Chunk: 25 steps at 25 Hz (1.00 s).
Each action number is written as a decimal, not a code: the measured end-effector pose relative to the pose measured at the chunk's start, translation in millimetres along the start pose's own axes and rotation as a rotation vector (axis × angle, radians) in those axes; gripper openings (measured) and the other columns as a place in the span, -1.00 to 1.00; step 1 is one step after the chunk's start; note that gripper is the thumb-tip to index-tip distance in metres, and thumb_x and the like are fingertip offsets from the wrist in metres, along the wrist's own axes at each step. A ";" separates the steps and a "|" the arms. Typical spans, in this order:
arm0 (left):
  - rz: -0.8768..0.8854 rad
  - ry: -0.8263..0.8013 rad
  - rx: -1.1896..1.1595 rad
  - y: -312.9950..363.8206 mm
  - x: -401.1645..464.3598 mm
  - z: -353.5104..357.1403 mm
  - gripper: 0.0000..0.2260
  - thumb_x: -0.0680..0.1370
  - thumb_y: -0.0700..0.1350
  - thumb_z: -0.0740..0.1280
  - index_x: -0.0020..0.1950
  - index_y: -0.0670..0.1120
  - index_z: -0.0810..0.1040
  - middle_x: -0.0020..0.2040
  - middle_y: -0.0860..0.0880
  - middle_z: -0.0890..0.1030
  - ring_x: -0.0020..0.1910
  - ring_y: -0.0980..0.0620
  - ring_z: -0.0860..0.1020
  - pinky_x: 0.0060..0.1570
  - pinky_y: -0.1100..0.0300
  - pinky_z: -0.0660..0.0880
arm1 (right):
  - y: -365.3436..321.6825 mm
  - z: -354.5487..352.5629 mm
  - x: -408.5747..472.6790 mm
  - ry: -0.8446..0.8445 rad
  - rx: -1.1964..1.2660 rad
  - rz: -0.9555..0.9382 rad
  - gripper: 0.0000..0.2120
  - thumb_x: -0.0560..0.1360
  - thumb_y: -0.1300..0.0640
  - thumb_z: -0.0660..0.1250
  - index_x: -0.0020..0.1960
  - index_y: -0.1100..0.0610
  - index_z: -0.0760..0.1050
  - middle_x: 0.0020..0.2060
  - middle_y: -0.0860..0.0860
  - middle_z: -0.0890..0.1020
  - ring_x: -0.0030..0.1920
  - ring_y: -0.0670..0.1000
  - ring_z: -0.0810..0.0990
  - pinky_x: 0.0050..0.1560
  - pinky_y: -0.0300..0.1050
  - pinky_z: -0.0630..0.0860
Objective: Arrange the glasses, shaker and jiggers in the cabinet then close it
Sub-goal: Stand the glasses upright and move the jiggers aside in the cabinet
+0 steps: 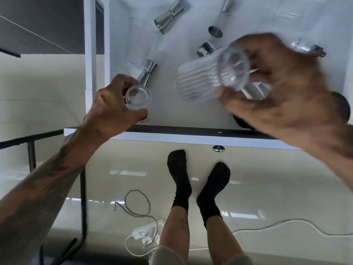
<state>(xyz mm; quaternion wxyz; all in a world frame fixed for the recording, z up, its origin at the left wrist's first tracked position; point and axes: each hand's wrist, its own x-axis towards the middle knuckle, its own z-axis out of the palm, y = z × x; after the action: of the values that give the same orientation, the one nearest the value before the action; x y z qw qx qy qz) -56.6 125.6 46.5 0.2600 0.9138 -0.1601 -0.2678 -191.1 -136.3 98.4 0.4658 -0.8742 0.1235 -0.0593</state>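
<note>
My left hand grips a small clear glass near the white tabletop's front left edge. My right hand, blurred, holds a ribbed clear glass lifted above the table. A ribbed glass lies on its side under it. Another ribbed glass stands at the back left. Steel jiggers lie around: one at the back, one to its right, one just beyond my left hand. A chrome piece lies mid-table, partly hidden.
The white table has a dark front edge. A clear object lies at the right. A black frame stands to the left. On the floor are my socked feet, a power strip and cables.
</note>
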 end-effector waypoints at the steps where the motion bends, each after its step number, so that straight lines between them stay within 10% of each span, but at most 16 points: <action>1: -0.004 -0.014 0.061 -3.9 1.7 -2.9 -0.44 0.21 -0.02 0.56 0.15 0.04 0.44 -0.01 0.05 0.60 -0.03 -0.04 0.59 -0.11 0.10 0.60 | -3.6 13.7 0.2 -0.042 -0.024 -0.007 -0.60 0.39 0.04 0.46 0.18 0.16 0.52 -0.03 0.01 0.65 -0.05 -0.01 0.64 -0.02 -0.19 0.61; 7: -0.062 -0.057 0.146 -19.1 7.1 -11.8 -0.44 0.27 -0.15 0.57 0.16 0.04 0.39 0.07 -0.01 0.57 -0.08 -0.07 0.57 -0.35 0.27 0.43 | 4.5 85.8 21.0 -0.354 -0.314 0.023 -0.53 0.39 -0.09 0.41 0.20 0.10 0.46 0.02 0.04 0.57 -0.01 0.08 0.54 0.06 0.01 0.50; 11: -0.149 -0.246 0.093 -12.6 22.8 -29.9 -0.36 0.32 -0.09 0.57 0.35 0.06 0.41 0.31 -0.01 0.53 0.21 -0.04 0.54 0.01 0.15 0.50 | 3.0 113.3 29.8 -0.465 -0.304 0.044 -0.43 0.35 -0.13 0.50 0.25 0.08 0.43 0.05 0.05 0.55 -0.04 0.12 0.59 -0.11 -0.11 0.49; 14: -0.128 -0.065 0.121 6.0 62.1 -43.6 -0.47 0.38 0.07 0.46 0.33 0.04 0.47 0.27 0.01 0.58 0.16 0.04 0.55 -0.02 0.21 0.44 | 2.3 122.6 28.6 -0.514 -0.306 -0.002 -0.40 0.37 -0.16 0.49 0.30 0.08 0.42 0.11 0.05 0.53 0.01 0.14 0.59 -0.07 -0.11 0.47; 20: -0.162 0.016 0.468 26.3 136.7 -3.8 -0.32 0.43 0.18 0.37 0.37 -0.24 0.35 0.30 -0.26 0.49 0.28 -0.24 0.47 0.13 0.00 0.45 | 34.4 75.4 2.0 -0.024 -0.501 0.016 -0.46 0.44 -0.13 0.40 0.31 0.13 0.47 0.23 0.13 0.52 0.19 0.20 0.49 0.20 0.11 0.43; 25: -0.189 0.025 0.472 15.0 144.3 6.2 -0.23 0.38 0.23 0.41 0.36 -0.28 0.33 0.25 -0.27 0.48 0.16 -0.23 0.50 -0.02 0.04 0.44 | 66.1 47.8 8.2 -0.174 -0.740 0.183 -0.17 0.33 0.05 0.51 0.50 0.00 0.21 0.42 0.17 0.30 0.28 0.28 0.38 0.22 0.17 0.41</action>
<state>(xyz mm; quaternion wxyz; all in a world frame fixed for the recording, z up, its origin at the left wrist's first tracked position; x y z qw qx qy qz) 53.8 48.7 -8.1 0.0154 0.9634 -0.1288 -0.2347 -183.4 -135.7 16.9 0.1311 -0.9702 0.1743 0.1054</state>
